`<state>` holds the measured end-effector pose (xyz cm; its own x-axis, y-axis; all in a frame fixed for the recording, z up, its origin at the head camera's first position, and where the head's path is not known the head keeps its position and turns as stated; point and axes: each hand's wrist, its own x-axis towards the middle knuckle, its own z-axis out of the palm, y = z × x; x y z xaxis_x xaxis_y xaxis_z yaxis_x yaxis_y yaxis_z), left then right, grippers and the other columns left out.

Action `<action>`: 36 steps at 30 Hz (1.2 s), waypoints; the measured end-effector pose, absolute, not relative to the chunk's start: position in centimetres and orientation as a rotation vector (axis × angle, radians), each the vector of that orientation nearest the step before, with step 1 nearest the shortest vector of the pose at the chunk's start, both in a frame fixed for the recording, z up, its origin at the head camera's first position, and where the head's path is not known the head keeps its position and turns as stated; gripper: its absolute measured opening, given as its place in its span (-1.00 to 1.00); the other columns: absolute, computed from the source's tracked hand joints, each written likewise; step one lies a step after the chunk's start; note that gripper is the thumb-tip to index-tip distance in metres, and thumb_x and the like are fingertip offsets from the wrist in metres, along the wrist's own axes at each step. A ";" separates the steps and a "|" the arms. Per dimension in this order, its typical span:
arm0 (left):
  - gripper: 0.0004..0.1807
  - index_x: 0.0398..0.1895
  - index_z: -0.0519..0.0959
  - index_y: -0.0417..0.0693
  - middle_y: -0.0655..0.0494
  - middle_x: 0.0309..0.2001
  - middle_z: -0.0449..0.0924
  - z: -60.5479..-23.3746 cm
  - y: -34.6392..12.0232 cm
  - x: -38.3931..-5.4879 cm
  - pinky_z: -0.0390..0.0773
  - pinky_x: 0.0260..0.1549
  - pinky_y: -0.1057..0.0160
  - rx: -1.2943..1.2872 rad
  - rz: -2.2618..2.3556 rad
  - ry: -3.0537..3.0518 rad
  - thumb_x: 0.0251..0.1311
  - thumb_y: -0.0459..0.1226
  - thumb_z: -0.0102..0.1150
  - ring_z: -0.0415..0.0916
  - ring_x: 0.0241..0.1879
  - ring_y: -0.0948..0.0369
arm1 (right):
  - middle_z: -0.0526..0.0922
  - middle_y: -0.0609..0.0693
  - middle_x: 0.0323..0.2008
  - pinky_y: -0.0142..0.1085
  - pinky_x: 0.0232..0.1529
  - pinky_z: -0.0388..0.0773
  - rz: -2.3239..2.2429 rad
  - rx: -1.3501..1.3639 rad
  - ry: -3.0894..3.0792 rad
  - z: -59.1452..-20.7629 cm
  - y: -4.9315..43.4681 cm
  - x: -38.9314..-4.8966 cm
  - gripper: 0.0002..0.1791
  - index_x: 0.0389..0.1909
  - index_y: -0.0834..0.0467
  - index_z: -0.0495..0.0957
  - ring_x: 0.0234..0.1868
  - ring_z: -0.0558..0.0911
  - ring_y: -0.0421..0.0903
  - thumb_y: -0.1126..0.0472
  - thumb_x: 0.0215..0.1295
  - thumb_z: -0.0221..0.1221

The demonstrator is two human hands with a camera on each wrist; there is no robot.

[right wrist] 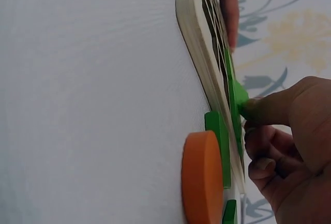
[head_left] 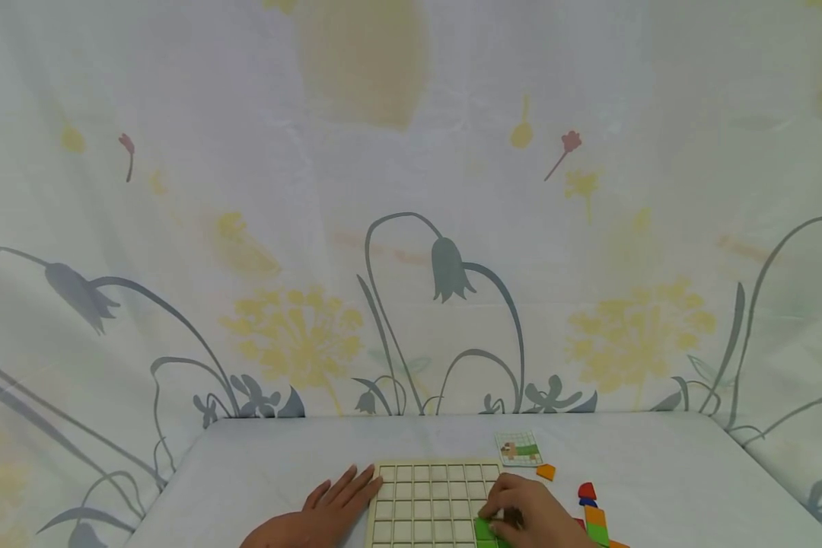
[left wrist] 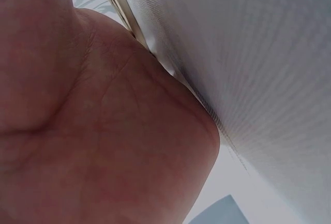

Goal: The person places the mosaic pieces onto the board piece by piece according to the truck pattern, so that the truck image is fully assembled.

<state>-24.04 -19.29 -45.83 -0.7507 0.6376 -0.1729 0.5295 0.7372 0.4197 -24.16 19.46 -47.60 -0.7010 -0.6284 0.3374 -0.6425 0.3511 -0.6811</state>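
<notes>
A cream grid board (head_left: 421,491) lies on the white table. My left hand (head_left: 329,511) rests flat at its left side, fingers spread and straight, with fingertips at the board's edge. The left wrist view shows mostly the palm (left wrist: 114,125), close up. Over the board's right side, my right hand (head_left: 530,511) has its fingers curled and pinches a green block (right wrist: 239,97) between thumb and fingers. Green blocks (head_left: 483,530) sit in the board's cells beneath that hand, which partly hides them.
Behind the right hand lies a picture card (head_left: 518,449) with a brown and green figure. Right of the board are an orange piece (head_left: 546,472), a red piece (head_left: 587,491), a blue piece (head_left: 587,502), and orange (head_left: 595,516) and green (head_left: 597,536) blocks. A patterned curtain (head_left: 411,327) hangs behind.
</notes>
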 end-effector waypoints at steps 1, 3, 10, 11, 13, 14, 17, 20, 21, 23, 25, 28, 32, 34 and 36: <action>0.08 0.77 -0.06 0.12 0.10 0.75 -0.15 -45.9 -19.3 -24.1 0.03 0.50 -0.26 0.910 0.503 2.635 0.40 0.35 0.15 -0.19 0.71 -0.06 | 0.62 -0.16 -0.24 -0.45 -0.41 0.54 1.271 1.219 -2.562 -47.6 19.5 -24.2 -0.88 -0.17 0.17 0.83 -0.39 0.47 -0.43 0.37 0.38 0.36; 0.08 0.77 -0.08 0.13 0.11 0.75 -0.17 -46.0 -19.4 -24.2 0.03 0.50 -0.27 0.914 0.493 2.631 0.40 0.35 0.15 -0.20 0.71 -0.06 | 0.62 -0.16 -0.23 -0.45 -0.41 0.54 1.223 1.229 -2.559 -47.6 19.7 -24.3 -0.86 -0.13 0.20 0.83 -0.40 0.45 -0.44 0.39 0.39 0.34; 0.09 0.78 -0.15 0.34 0.24 0.75 -0.25 -48.4 -20.2 -25.3 -0.01 0.47 -0.34 0.957 0.556 2.616 0.37 0.37 0.16 -0.26 0.72 0.00 | 0.65 -0.20 -0.25 -0.40 -0.41 0.55 1.247 1.225 -2.591 -46.6 22.5 -24.8 -0.86 -0.11 0.11 0.78 -0.38 0.50 -0.42 0.37 0.46 0.30; 0.09 0.77 -0.15 0.34 0.24 0.75 -0.25 -48.5 -20.3 -25.3 0.00 0.46 -0.34 0.965 0.563 2.625 0.36 0.38 0.16 -0.25 0.72 0.01 | 0.66 -0.21 -0.25 -0.38 -0.40 0.56 1.250 1.233 -2.618 -46.3 23.0 -24.8 -0.86 -0.12 0.07 0.77 -0.36 0.52 -0.41 0.35 0.46 0.30; 0.09 0.78 -0.14 0.27 0.20 0.75 -0.24 -48.0 -20.0 -25.1 0.00 0.48 -0.30 0.952 0.541 2.623 0.37 0.36 0.16 -0.26 0.72 0.01 | 0.66 -0.24 -0.23 -0.37 -0.35 0.56 1.260 1.216 -2.720 -45.6 24.1 -24.7 -0.88 -0.14 0.00 0.73 -0.32 0.54 -0.38 0.30 0.47 0.31; 0.09 0.78 -0.13 0.25 0.19 0.75 -0.23 -47.5 -19.9 -24.8 -0.01 0.49 -0.28 0.936 0.531 2.622 0.38 0.36 0.15 -0.26 0.72 0.02 | 0.65 -0.26 -0.22 -0.35 -0.33 0.56 1.278 1.194 -2.789 -45.2 24.5 -24.7 -0.88 -0.14 -0.02 0.72 -0.31 0.55 -0.36 0.29 0.47 0.32; 0.08 0.78 -0.13 0.24 0.18 0.75 -0.23 -47.3 -19.9 -24.8 0.00 0.50 -0.26 0.939 0.527 2.617 0.40 0.35 0.14 -0.27 0.72 0.02 | 0.64 -0.24 -0.23 -0.36 -0.32 0.53 1.293 1.161 -2.933 -44.3 25.7 -24.3 -0.82 -0.17 -0.03 0.69 -0.34 0.54 -0.32 0.33 0.34 0.38; 0.09 0.78 -0.13 0.26 0.18 0.75 -0.22 -47.5 -19.9 -24.8 0.02 0.49 -0.28 0.938 0.530 2.628 0.38 0.37 0.15 -0.24 0.72 0.00 | 0.61 -0.19 -0.30 -0.37 -0.36 0.46 1.327 1.132 -3.022 -43.9 26.2 -23.8 -0.76 -0.21 -0.03 0.68 -0.40 0.49 -0.31 0.36 0.20 0.43; 0.09 0.78 -0.14 0.26 0.17 0.75 -0.22 -47.6 -20.0 -24.9 0.02 0.48 -0.29 0.944 0.531 2.630 0.38 0.37 0.15 -0.24 0.72 -0.01 | 0.60 -0.17 -0.33 -0.37 -0.37 0.45 1.342 1.119 -3.041 -43.8 26.3 -23.6 -0.76 -0.22 -0.02 0.68 -0.42 0.47 -0.31 0.35 0.19 0.45; 0.11 0.78 -0.14 0.28 0.19 0.75 -0.22 -47.9 -20.0 -25.0 0.02 0.47 -0.30 0.946 0.533 2.642 0.35 0.38 0.16 -0.24 0.72 0.01 | 0.57 -0.14 -0.39 -0.38 -0.39 0.40 1.355 1.050 -3.091 -43.8 26.2 -23.3 -0.77 -0.25 -0.03 0.67 -0.45 0.44 -0.30 0.33 0.16 0.46; 0.11 0.78 -0.14 0.29 0.19 0.75 -0.23 -47.9 -20.1 -25.0 0.03 0.47 -0.30 0.960 0.537 2.643 0.35 0.38 0.16 -0.24 0.72 0.01 | 0.52 -0.13 -0.44 -0.38 -0.40 0.37 1.340 1.009 -3.123 -43.8 26.1 -23.2 -0.78 -0.28 -0.03 0.65 -0.47 0.41 -0.30 0.30 0.16 0.47; 0.09 0.78 -0.16 0.28 0.18 0.76 -0.25 -47.5 -20.2 -24.9 0.02 0.50 -0.27 0.974 0.526 2.614 0.39 0.37 0.13 -0.26 0.72 0.00 | 0.45 -0.18 -0.51 -0.40 -0.41 0.33 1.317 1.019 -3.127 -44.0 25.9 -23.3 -0.78 -0.32 -0.02 0.63 -0.50 0.38 -0.32 0.30 0.15 0.46; 0.08 0.78 -0.17 0.23 0.14 0.76 -0.26 -46.5 -20.1 -24.7 0.02 0.53 -0.23 0.963 0.482 2.582 0.42 0.36 0.10 -0.26 0.72 -0.05 | 0.41 -0.23 -0.53 -0.42 -0.45 0.29 1.441 1.140 -3.044 -44.3 25.5 -23.7 -0.82 -0.30 0.06 0.61 -0.51 0.35 -0.35 0.39 0.22 0.37; 0.08 0.78 -0.14 0.21 0.14 0.76 -0.23 -46.1 -19.9 -24.5 0.02 0.53 -0.24 0.937 0.482 2.586 0.41 0.36 0.11 -0.23 0.71 -0.06 | 0.43 -0.24 -0.51 -0.42 -0.46 0.30 1.524 1.229 -2.950 -44.5 25.2 -23.8 -0.82 -0.27 0.09 0.60 -0.50 0.35 -0.38 0.44 0.27 0.30; 0.08 0.78 -0.12 0.19 0.12 0.75 -0.21 -45.9 -19.8 -24.4 0.02 0.53 -0.24 0.927 0.476 2.595 0.41 0.36 0.12 -0.22 0.71 -0.06 | 0.47 -0.20 -0.50 -0.44 -0.45 0.36 1.557 1.323 -2.829 -44.8 24.8 -24.0 -0.84 -0.23 0.11 0.60 -0.48 0.36 -0.41 0.45 0.37 0.26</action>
<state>-24.37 -19.76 -45.88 -0.7279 0.6545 -0.2047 0.5392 0.7306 0.4188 -23.97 24.80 -44.76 -0.6612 -0.7484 0.0520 -0.4442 0.3347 -0.8311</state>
